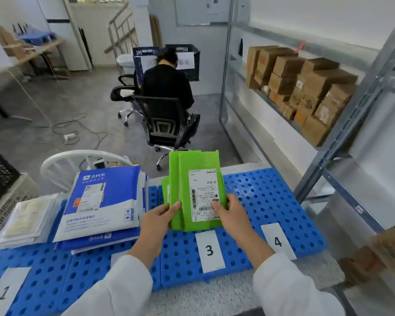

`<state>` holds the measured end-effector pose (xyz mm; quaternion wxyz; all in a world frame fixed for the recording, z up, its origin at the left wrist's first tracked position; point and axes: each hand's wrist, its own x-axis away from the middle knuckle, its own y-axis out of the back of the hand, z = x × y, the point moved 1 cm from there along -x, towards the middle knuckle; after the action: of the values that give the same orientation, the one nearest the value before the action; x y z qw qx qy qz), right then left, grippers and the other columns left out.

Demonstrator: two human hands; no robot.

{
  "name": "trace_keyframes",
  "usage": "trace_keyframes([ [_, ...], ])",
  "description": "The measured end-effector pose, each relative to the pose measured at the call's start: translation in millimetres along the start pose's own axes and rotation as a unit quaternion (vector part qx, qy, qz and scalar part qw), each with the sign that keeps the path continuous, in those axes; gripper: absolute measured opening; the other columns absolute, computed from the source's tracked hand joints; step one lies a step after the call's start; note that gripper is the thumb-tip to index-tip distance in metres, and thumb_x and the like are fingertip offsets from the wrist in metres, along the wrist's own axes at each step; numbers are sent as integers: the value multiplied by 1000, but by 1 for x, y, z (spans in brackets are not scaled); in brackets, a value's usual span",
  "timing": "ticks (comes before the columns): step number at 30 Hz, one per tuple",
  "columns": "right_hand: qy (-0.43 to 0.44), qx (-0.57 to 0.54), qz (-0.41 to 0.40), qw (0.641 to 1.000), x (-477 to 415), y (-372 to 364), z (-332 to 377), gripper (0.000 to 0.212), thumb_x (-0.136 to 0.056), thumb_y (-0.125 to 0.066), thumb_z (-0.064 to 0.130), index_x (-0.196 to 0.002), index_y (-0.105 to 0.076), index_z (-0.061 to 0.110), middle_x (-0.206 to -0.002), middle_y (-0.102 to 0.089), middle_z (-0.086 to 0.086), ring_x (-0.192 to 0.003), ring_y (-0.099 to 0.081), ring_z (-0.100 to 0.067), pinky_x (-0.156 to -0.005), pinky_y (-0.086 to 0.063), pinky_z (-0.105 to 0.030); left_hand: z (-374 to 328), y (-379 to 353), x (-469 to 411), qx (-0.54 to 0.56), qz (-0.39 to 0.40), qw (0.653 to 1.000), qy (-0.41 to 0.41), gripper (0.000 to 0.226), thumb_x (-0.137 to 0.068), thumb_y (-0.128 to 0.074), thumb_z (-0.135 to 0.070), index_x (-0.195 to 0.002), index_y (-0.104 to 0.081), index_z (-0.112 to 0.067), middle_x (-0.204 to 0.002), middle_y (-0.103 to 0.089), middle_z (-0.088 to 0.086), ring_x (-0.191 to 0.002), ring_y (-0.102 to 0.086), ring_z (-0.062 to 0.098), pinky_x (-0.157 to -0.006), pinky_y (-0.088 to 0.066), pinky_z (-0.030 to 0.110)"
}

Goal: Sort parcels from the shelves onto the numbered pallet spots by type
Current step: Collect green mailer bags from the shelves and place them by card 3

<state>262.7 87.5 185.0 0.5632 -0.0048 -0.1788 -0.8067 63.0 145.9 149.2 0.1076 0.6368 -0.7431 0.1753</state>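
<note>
Green parcel (193, 164) held just behind label 3 (209, 249) on the blue pallet (265, 195), over a second green parcel (165, 190) lying there. We pinch its near edge, left hand (160, 221) and right hand (234, 215) at opposite corners, probably to square it onto its own type.

Bright, even; wide-angle warp, edge blur

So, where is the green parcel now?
Head view, centre: left hand and right hand hold the green parcel over the pallet behind label 3, beside blue mailers.
</note>
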Motion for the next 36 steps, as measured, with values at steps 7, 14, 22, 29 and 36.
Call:
trace_keyframes([
  [7,-21,3,33,999,-71,11,-14,30,-95,-58,27,-121,-50,13,-115,-60,1,-99,-60,-14,-70,-46,-21,-3,-7,-33,-17,-69,997,5,19,-84,-71,-31,-96,-73,-16,-96,-76,4,-95,-71,23,-92,-54,39],
  [14,-74,-9,32,997,-131,19,-42,20,-97,-56,22,-114,-51,13,-111,-61,-2,-94,-60,-15,-75,-48,-28,12,2,-74,-35,-129,990,38,27,-85,-71,-30,-105,-72,-12,-97,-75,4,-93,-71,21,-92,-55,39],
  [22,-119,54,36,991,-183,16,-72,13,-97,-54,18,-104,-47,10,-95,-56,0,-78,-55,-10,-59,-43,-26,22,5,-118,-77,-153,982,77,24,-88,-69,-29,-103,-71,-11,-95,-75,6,-92,-71,23,-89,-55,36],
  [29,-132,107,65,983,-204,-4,-92,24,-98,-51,20,-119,-41,13,-102,-56,-1,-80,-55,-14,-56,-38,-23,45,2,-142,-136,-173,970,101,21,-85,-71,-36,-95,-76,-18,-85,-76,2,-91,-71,23,-90,-55,40],
  [36,-94,209,36,973,-206,-8,-94,32,-85,-69,26,-108,-50,14,-110,-43,-2,-99,-48,-16,-81,-44,-28,41,-11,-147,-173,-219,958,67,43,-88,-70,-24,-125,-58,-7,-119,-65,6,-107,-60,19,-94,-50,32],
])
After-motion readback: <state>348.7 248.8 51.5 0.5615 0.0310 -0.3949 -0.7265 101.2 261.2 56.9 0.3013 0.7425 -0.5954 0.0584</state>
